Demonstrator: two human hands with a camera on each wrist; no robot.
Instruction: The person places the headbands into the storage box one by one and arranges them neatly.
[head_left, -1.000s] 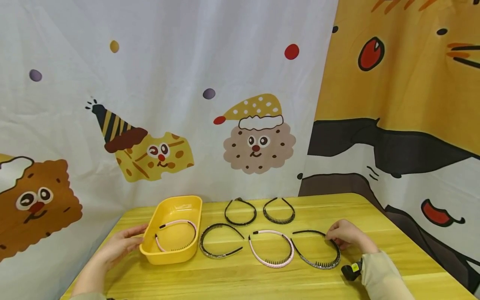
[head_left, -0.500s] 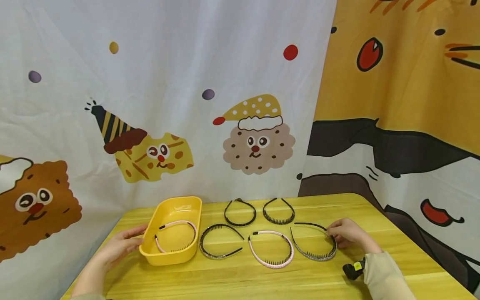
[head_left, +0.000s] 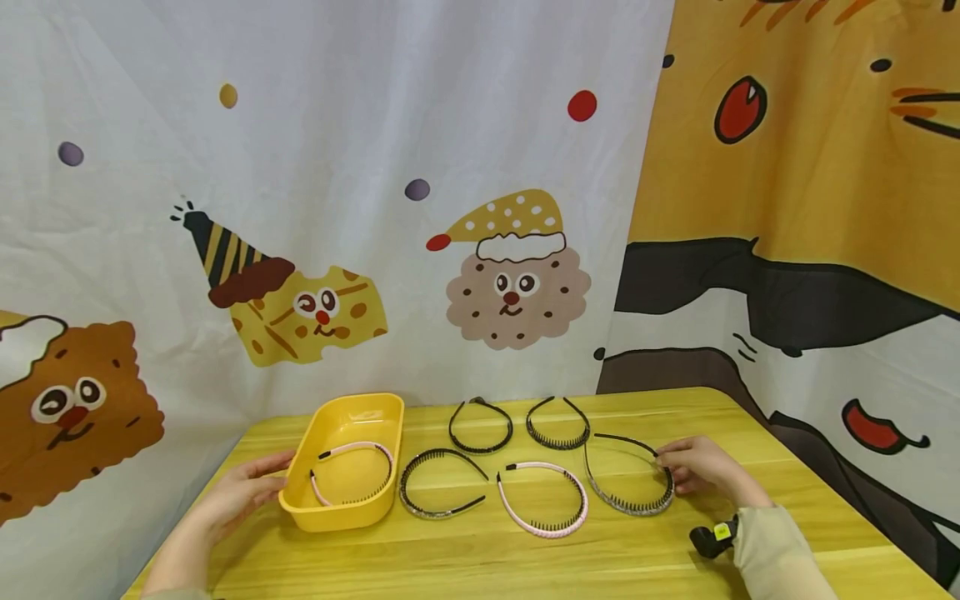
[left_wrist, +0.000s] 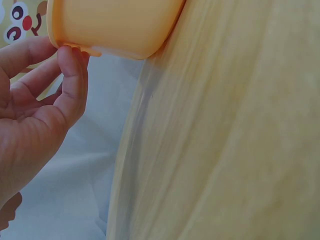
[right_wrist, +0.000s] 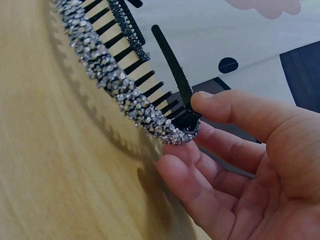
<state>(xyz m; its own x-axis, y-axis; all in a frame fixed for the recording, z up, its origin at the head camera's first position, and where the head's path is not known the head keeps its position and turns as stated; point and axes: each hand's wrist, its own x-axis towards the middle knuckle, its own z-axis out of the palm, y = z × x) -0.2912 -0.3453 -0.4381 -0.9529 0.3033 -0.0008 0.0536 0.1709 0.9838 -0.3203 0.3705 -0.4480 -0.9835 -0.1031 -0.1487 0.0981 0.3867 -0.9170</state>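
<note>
My right hand (head_left: 701, 468) pinches the right side of a black headband covered in silver glitter (head_left: 641, 507), with comb teeth inside. In the right wrist view the glittery headband (right_wrist: 112, 82) is raised off the table, its shadow below. My left hand (head_left: 242, 490) grips the left rim of a yellow plastic basket (head_left: 345, 518) at the table's left. The left wrist view shows fingertips and thumb at the rim of the basket (left_wrist: 115, 27). Inside the basket lies a pink headband (head_left: 390, 460).
Several headbands lie on the wooden table (head_left: 465, 567): a pink one (head_left: 551, 532) in front, a dark glittery one (head_left: 408, 492) beside the basket, a plain black one (head_left: 480, 448) and a toothed black one (head_left: 558, 442) at the back. A printed curtain (head_left: 420, 100) hangs behind.
My right hand has lifted the glittery headband and shifted it slightly away from me, toward the toothed black one at the back. The left hand and basket have stayed put.
</note>
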